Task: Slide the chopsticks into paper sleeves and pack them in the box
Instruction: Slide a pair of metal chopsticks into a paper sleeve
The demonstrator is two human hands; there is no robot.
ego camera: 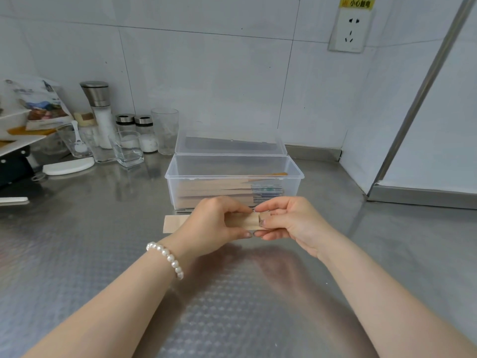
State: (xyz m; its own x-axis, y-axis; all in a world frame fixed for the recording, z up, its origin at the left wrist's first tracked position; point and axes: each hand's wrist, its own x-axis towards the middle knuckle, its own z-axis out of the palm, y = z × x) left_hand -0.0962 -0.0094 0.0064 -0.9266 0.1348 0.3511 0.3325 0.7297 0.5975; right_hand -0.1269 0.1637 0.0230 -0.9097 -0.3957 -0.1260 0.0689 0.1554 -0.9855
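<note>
Head view. Two bare forearms are reaching in from the near edge of the steel surface (pixel 77 228); a pearl bracelet (pixel 166 255) is sitting on the left wrist.

Left hand (pixel 214 226): fingers curled, thumb and fingertips pinching a tan paper sleeve (pixel 244 220) at mid-length. The sleeve's left end is sticking out past the hand, lying low over the surface.

Right hand (pixel 289 220): fingers curled, pinching at the sleeve's right end, where the mouth is. Cannot tell whether chopsticks are between these fingers; nothing clear is showing there.

Both hands are meeting just in front of the clear plastic box (pixel 296 174), which is standing near the middle of the surface, toward the far edge. Its hinged lid (pixel 231 144) is standing open, leaning back toward the tiled wall. Inside, filled sleeves (pixel 214 191) are lying stacked lengthwise, with dark ends showing at the right.

At the far left corner of the surface: a grinder (pixel 96 99), two small shakers (pixel 135 125), several glasses (pixel 165 130), a white lid (pixel 68 166). A wall socket (pixel 349 29) is mounted at upper right.
</note>
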